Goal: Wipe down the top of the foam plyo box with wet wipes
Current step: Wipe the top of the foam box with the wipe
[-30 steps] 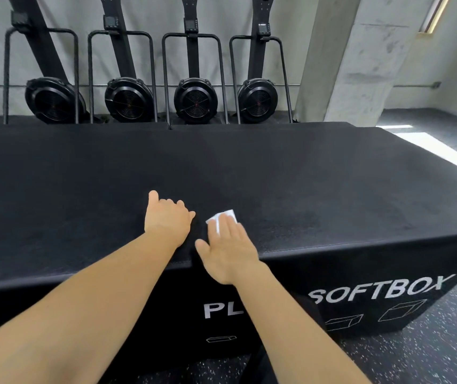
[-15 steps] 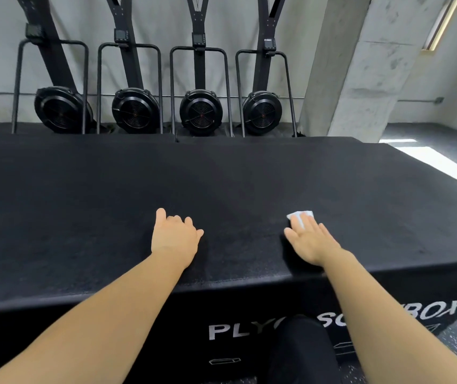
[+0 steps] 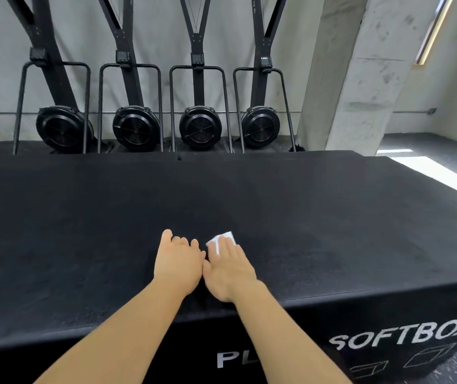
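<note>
The black foam plyo box (image 3: 83,231) runs its long axis left to right, and the small folded wet wipe (image 3: 223,237) lies flat on its top near the front edge, one corner pointing away. Since half a second ago the right hand (image 3: 228,268) has slid the wipe leftward to just beside the left hand (image 3: 178,261), which stayed put. The wipe lies under the right hand's straight, pressing fingers; the left hand rests flat, fingers relaxed, holding nothing.

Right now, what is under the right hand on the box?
A white wipe, pressed flat on the black box top by the right hand. Only its far corner shows past the fingers; the hand covers the rest.
</note>
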{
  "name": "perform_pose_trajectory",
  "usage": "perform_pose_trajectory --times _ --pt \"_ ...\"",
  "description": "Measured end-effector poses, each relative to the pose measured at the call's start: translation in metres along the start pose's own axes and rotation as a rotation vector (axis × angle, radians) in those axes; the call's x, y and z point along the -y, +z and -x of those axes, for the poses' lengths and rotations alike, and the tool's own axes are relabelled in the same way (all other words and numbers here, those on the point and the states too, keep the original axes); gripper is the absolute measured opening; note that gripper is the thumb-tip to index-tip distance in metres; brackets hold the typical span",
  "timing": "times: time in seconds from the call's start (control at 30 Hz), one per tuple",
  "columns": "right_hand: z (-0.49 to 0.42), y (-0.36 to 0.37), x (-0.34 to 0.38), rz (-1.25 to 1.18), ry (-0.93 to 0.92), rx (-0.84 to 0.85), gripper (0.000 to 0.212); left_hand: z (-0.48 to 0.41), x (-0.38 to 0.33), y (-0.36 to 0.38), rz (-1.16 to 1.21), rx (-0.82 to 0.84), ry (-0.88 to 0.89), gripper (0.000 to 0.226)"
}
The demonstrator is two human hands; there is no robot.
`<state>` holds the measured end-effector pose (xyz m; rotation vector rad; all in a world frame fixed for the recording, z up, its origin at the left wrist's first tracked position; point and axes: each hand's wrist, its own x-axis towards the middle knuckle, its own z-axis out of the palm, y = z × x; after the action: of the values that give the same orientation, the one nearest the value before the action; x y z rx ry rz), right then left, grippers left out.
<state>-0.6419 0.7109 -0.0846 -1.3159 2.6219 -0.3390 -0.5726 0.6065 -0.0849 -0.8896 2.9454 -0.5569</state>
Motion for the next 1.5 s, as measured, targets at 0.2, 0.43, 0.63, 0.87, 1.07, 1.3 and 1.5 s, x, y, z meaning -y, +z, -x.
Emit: perform_pose_trajectory --times 0.2,0.43,0.63,0.87,1.07,1.3,1.5 --pt "-0.014 -0.017 -0.031 -0.056 -0.102 0.010 0.045 -0.001 0.005 -0.002 0.004 -0.020 0.034 0.038" --pt "-0.029 -0.042 -0.128 -0.056 0.186 -0.037 0.043 -0.002 0.005 0.002 -0.006 -0.005 0.035 0.042" --pt "-0.035 -0.048 -0.150 -0.153 0.410 -0.014 0.052 -0.002 0.005 0.005 0.028 -0.021 0.024 0.041" --pt "-0.035 -0.021 -0.065 -0.137 0.237 -0.081 0.058 -0.002 0.004 0.007 0.011 -0.042 0.028 0.038" --pt "-0.035 -0.003 -0.001 -0.043 -0.070 0.105 0.054 -0.001 0.005 0.005 0.040 0.035 0.007 0.031" --pt "-0.044 -0.031 -0.068 -0.089 0.003 0.047 0.043 -0.002 0.002 0.003 0.021 -0.006 0.004 0.041" --pt "-0.051 -0.051 -0.147 -0.088 0.209 -0.001 0.045 -0.003 0.002 0.007 0.010 -0.010 0.002 0.043"
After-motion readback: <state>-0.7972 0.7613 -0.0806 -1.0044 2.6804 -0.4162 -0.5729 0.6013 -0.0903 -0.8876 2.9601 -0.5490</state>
